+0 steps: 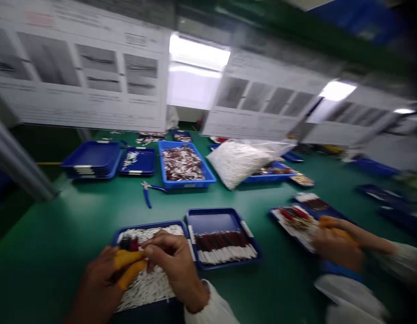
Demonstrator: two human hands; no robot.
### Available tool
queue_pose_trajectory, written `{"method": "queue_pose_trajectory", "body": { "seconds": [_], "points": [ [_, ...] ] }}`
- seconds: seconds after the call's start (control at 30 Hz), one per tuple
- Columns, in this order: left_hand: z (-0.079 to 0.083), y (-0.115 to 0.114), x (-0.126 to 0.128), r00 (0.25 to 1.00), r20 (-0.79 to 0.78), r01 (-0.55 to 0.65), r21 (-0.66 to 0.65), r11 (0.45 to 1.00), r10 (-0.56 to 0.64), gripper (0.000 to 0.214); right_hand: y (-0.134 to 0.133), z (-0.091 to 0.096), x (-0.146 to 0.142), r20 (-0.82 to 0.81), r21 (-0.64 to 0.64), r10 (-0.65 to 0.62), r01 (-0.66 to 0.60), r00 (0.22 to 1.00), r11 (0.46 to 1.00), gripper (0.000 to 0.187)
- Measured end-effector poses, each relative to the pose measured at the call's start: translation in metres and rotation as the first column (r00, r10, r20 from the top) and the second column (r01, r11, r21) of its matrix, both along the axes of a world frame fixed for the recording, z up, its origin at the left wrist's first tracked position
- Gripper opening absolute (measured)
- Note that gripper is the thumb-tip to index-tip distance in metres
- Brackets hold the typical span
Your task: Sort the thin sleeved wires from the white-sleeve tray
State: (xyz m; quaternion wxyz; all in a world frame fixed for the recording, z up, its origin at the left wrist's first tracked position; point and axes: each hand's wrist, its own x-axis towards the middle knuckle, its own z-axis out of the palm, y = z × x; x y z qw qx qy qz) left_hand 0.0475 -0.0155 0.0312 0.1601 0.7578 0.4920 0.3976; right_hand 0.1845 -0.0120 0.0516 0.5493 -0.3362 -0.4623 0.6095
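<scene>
- Head view, near middle: the left hand [100, 283], in yellow finger cots [129, 265], and the right hand [173, 265] clenched close together on a wire bundle [129, 245] with dark red tips; fingers hide the wire count and exact pinch.
- The wire bundle sits over a blue tray [149, 227] heaped with white wires [147, 283]; the hands cover much of the heap, and the frame cuts off the tray's near edge.
- Just right: a second blue tray [215, 213], with wires laid side by side, dark red and white ends showing.
- Farther right: a co-worker's hand [337, 249] with yellow finger cots, beside a tray of wires [292, 222]; what it grips can't be made out.
- Far, on the green counter [49, 252]: stacked blue trays [92, 159], a large blue tray of dark red and white pieces [181, 164], blue-handled pliers [147, 193].
- A clear bag of white pieces [237, 162] lies across another blue tray [271, 177], hiding part of it.
- Printed picture boards [80, 76] hang beyond; small print too blurred to read.
</scene>
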Motion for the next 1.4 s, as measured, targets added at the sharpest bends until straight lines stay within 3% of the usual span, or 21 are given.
{"method": "queue_pose_trajectory", "body": {
  "seconds": [0.07,0.13,0.47,0.7,0.83,1.03,1.4],
  "points": [
    [0.008,-0.014,-0.035,1.000,-0.027,-0.012,0.014,1.000,0.013,0.030,0.006,-0.004,-0.005,-0.047,-0.028,0.030,-0.031,0.998,0.999,0.025],
    [0.013,-0.017,-0.044,1.000,-0.028,-0.004,0.035,0.999,0.005,0.028,0.007,-0.007,-0.004,-0.060,-0.035,0.044,-0.046,0.997,0.998,0.021],
    [0.006,-0.010,-0.042,0.997,-0.083,-0.004,0.101,0.995,0.012,0.019,0.008,-0.015,-0.003,-0.066,-0.046,0.046,-0.049,0.997,0.998,0.019],
    [0.017,-0.013,-0.036,0.999,-0.018,-0.037,0.228,0.973,0.043,0.021,0.006,-0.015,-0.006,-0.072,-0.073,0.085,-0.090,0.994,0.993,0.021],
    [0.016,-0.014,-0.036,0.997,0.003,-0.079,0.168,0.983,0.079,0.015,0.008,-0.017,-0.001,-0.060,-0.092,0.056,-0.061,0.997,0.994,0.037],
    [0.013,-0.014,-0.038,0.995,0.020,-0.095,0.116,0.989,0.093,0.010,0.007,-0.014,-0.001,-0.057,-0.054,0.009,-0.013,0.998,0.998,0.020],
    [0.008,-0.016,-0.039,0.999,0.019,-0.044,0.139,0.989,0.042,0.015,0.006,-0.009,-0.007,-0.058,-0.114,-0.007,0.001,0.998,0.993,0.016]
  ]
}}
